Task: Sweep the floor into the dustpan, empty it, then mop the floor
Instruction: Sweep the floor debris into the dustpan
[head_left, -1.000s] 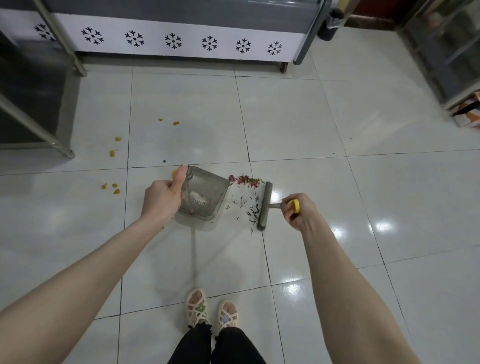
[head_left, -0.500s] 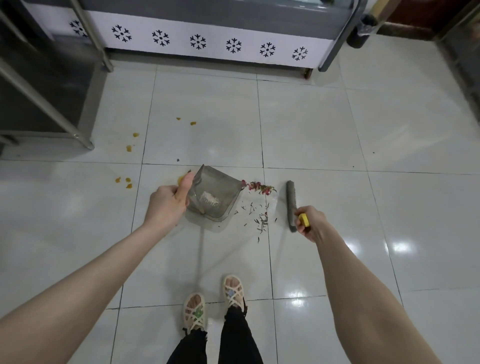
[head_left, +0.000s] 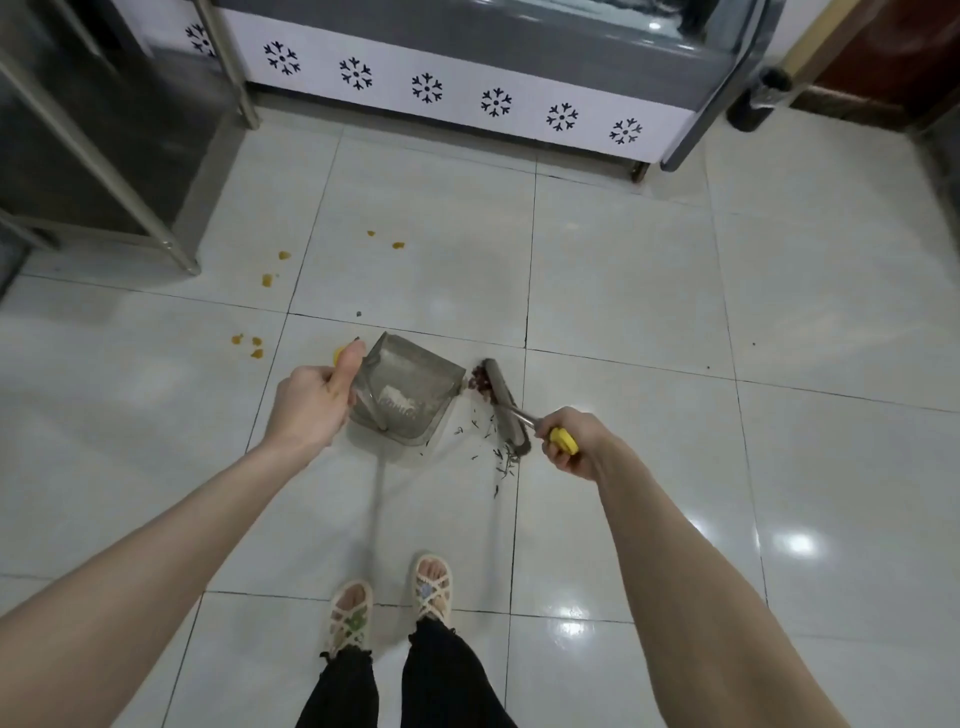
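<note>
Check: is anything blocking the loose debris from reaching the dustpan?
Nothing visible. Only bare tile separates the dark scraps and red bits from the dustpan's open edge; the broom head sits behind them.

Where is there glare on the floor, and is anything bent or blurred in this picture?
Head view: lamp glare makes white spots on the glossy floor at lower right; the wide lens bends the snowflake panel at top; the broom and dustpan look slightly soft.

On the glossy white tiled floor (head_left: 649, 291), orange scraps (head_left: 254, 347) were scattered at the far left. A grey dustpan (head_left: 410, 389) was set at the centre, with red bits (head_left: 480, 382) and dark slivers (head_left: 504, 460) gathered between it and the broom head (head_left: 506, 405) on its right.
</note>
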